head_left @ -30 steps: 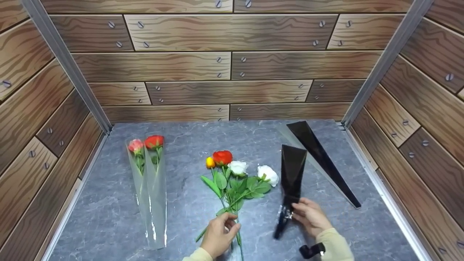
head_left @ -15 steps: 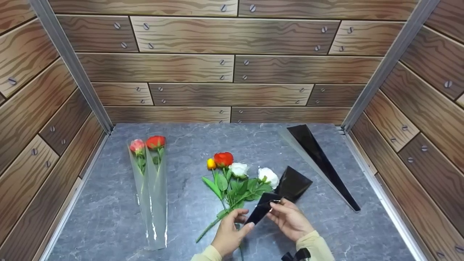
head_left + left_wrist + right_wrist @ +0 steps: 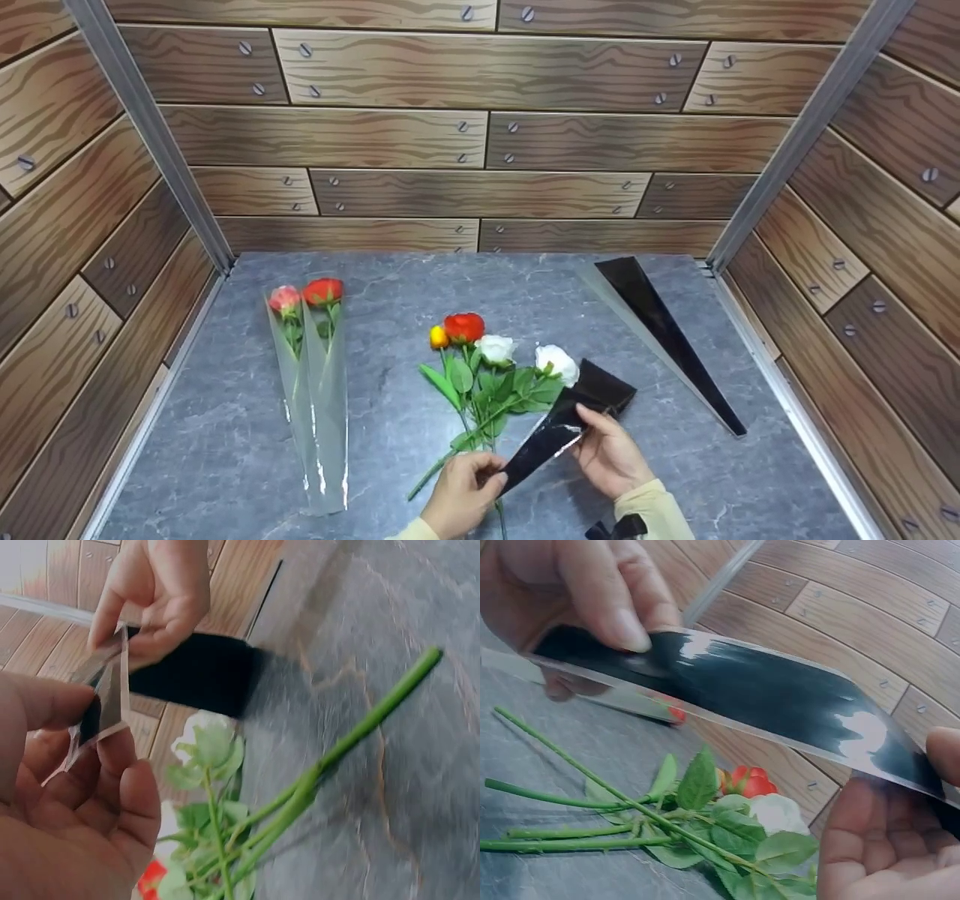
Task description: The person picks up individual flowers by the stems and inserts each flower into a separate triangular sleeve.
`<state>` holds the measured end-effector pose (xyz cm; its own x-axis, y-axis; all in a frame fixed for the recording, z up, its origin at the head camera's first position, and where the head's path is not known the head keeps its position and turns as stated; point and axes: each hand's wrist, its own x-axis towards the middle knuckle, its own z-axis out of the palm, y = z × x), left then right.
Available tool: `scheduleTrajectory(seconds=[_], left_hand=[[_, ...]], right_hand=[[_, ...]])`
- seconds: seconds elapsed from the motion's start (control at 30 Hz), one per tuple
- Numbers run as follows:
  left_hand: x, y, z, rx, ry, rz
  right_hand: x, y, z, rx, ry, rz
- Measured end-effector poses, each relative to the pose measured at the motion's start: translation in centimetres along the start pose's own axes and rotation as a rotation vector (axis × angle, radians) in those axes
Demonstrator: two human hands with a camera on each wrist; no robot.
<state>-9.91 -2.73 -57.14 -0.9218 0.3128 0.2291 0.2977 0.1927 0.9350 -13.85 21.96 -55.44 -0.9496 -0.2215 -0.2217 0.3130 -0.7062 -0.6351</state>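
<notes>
A black flower sleeve (image 3: 541,442) with shiny clear edges slants between my hands above the table. Its narrow end is pinched by my left hand (image 3: 463,486), thumb against fingers. Further up, my right hand (image 3: 611,459) grips the wider part, thumb on top and fingers beneath. In the right wrist view the sleeve (image 3: 765,694) bows between the two hands. Just left of it lie loose artificial flowers: a red one (image 3: 464,328), a yellow-orange tulip (image 3: 439,337) and two white roses (image 3: 496,350), their green stems (image 3: 360,724) crossing.
Two clear sleeves (image 3: 324,427) at the left each contain a flower, one pink (image 3: 285,300), one red (image 3: 323,291). Toward the back right lies another black sleeve (image 3: 667,337) beside a clear strip. Wood-patterned walls (image 3: 480,75) enclose the grey marbled table (image 3: 390,285) on three sides.
My right hand has brought the black sleeve leftward from the right side and tilted it. My left hand has come off the stems and now pinches the sleeve's narrow end. The sleeve has straightened out.
</notes>
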Motion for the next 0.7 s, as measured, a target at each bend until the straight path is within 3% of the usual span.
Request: scheduleTrajectory(seconds=[0.17,0.37,0.57,0.7], left_hand=[[-0.8,-0.2,-1.7,-0.039,-0.036,-0.039],[-1.9,-0.5,-4.1,-0.133,-0.035,-0.179],[-2.7,-1.4,-6.7,-0.109,0.067,-0.228],[-3.1,-1.7,-8.1,-0.169,0.16,-0.25]], right_hand=[[-0.4,-1.2,-0.7,0.028,0.013,-0.018],[-1.1,-2.9,-2.1,0.053,0.01,-0.044],[-1.6,-4.1,-3.4,0.081,0.014,-0.082],[-1.6,-4.8,-4.0,0.113,0.011,-0.104]])
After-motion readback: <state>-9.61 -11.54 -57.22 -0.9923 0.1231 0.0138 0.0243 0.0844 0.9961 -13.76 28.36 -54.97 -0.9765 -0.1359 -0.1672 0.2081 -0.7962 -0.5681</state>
